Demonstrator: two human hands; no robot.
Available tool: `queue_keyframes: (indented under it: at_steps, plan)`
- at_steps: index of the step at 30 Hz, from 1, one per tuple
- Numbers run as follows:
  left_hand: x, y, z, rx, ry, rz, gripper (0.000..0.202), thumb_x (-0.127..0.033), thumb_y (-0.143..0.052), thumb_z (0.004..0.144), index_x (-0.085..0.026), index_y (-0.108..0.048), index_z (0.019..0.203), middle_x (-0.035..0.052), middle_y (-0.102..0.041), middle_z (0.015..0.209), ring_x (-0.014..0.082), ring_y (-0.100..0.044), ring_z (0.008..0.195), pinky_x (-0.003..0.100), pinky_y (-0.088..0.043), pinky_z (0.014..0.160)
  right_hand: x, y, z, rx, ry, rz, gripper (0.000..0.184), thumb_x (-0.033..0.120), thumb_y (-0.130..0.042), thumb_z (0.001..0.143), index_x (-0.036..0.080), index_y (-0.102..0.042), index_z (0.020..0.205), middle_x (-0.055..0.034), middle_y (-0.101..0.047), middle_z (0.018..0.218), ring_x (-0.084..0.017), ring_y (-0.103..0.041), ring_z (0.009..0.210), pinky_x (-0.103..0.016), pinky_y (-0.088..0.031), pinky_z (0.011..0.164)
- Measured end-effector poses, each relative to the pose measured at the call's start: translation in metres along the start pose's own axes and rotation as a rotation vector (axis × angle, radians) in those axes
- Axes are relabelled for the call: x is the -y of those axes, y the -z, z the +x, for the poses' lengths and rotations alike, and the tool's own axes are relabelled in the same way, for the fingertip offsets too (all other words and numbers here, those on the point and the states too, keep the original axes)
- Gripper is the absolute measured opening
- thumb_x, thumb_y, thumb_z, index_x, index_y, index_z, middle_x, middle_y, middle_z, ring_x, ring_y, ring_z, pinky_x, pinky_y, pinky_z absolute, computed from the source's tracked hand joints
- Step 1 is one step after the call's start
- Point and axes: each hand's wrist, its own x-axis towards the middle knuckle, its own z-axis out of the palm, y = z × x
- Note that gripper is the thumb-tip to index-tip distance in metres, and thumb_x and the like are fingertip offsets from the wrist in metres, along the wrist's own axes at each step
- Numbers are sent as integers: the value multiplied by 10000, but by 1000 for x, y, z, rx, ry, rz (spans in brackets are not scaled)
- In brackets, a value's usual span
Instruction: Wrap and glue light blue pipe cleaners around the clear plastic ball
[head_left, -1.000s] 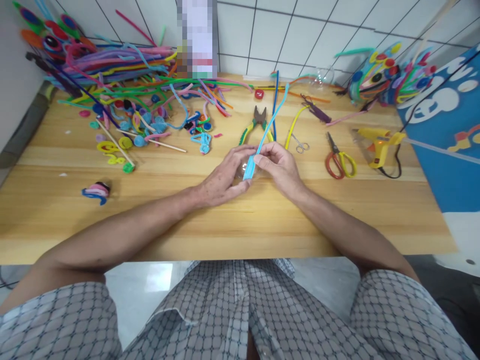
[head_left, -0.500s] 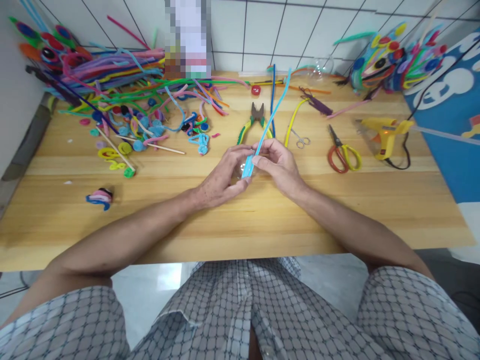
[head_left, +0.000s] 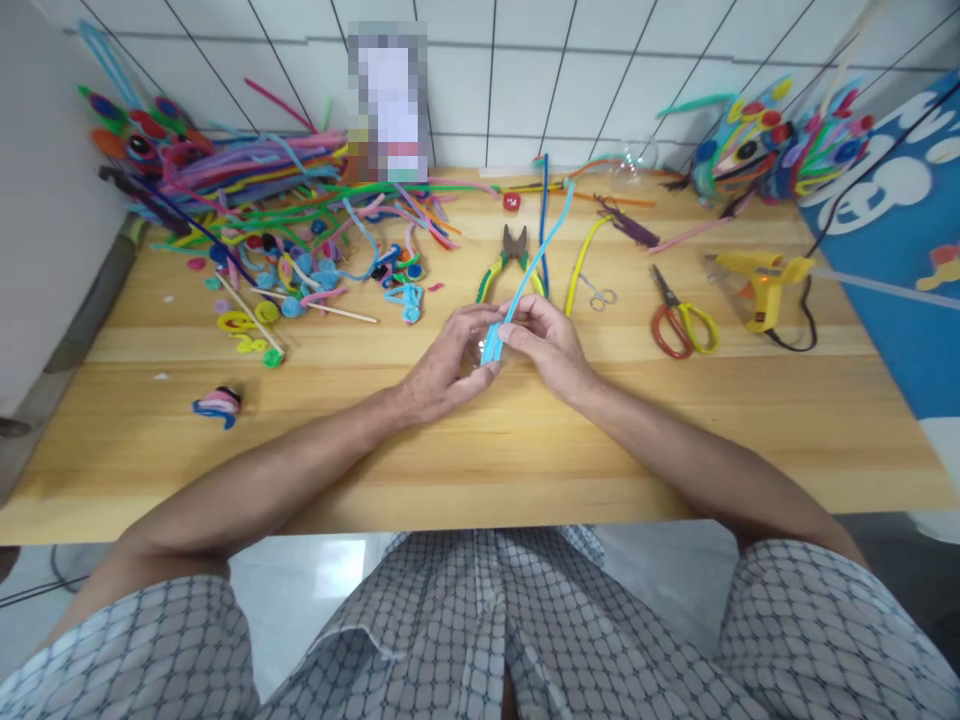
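Note:
My left hand curls around a clear plastic ball, most of which its fingers hide. On the ball's surface lie short light blue strips side by side, part of a light blue pipe cleaner. Its long free end rises up and to the right. With thumb and fingers pressed together, my right hand pinches this pipe cleaner close to the ball. Just beyond both hands, pliers with green and yellow handles rest on the table, jaws pointing away from me.
To the right lie scissors, small scissors and a yellow glue gun. Pipe cleaners and coiled pieces crowd the back left. Two colourful fish-like figures stand back right, near another clear ball. A small coiled piece sits front left.
The view has tilted slightly, so the table's things sit lower in the picture. Both hands keep their hold, and the pipe cleaner's free end now bends over a little more.

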Motion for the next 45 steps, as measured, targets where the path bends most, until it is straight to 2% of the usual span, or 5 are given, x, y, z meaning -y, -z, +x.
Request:
queue_keyframes:
  at_steps: [12,21,25,31,45]
  plan:
    - [-5,-7,24,-53,207,-33,535,-333,-688,1058,-250,-539,1566,160,-637,1544,268,-681,1330,437,-647,1064,-2,14,25,-14,16,31,310,460,-901,806,254,-747,979,38,-745,896,-175,-708,880,-343,-587,896]
    - [11,-22,39,-169,202,-75,522,-391,-704,1054,-254,-547,1533,142,-671,1483,248,-699,1278,411,-640,1053,-7,29,37,-23,63,-40,514,753,-827,885,287,-701,1063,-1,-778,1006,-217,-734,988,-378,-620,931]
    - [21,-23,38,-200,171,-77,525,-372,-722,1048,-268,-551,1533,148,-662,1495,272,-696,1322,471,-623,1120,-2,46,33,-136,254,-430,285,547,-670,1064,294,-748,1171,-67,-813,1178,-258,-753,1094,-454,-619,1028]
    - [22,-23,42,-233,116,-44,535,-260,-723,1002,-251,-568,1515,137,-695,1464,291,-690,1391,499,-602,1202,-21,70,40,-129,372,-1098,326,284,-685,963,231,-790,1267,-190,-765,1378,-376,-730,1305,-589,-620,1131]
    - [38,-18,53,-262,140,-23,507,-260,-722,988,-226,-614,1482,133,-717,1454,273,-694,1390,466,-598,1201,-37,77,82,-124,362,-1124,499,137,-581,918,224,-805,1355,-168,-781,1420,-347,-722,1380,-604,-592,1252]
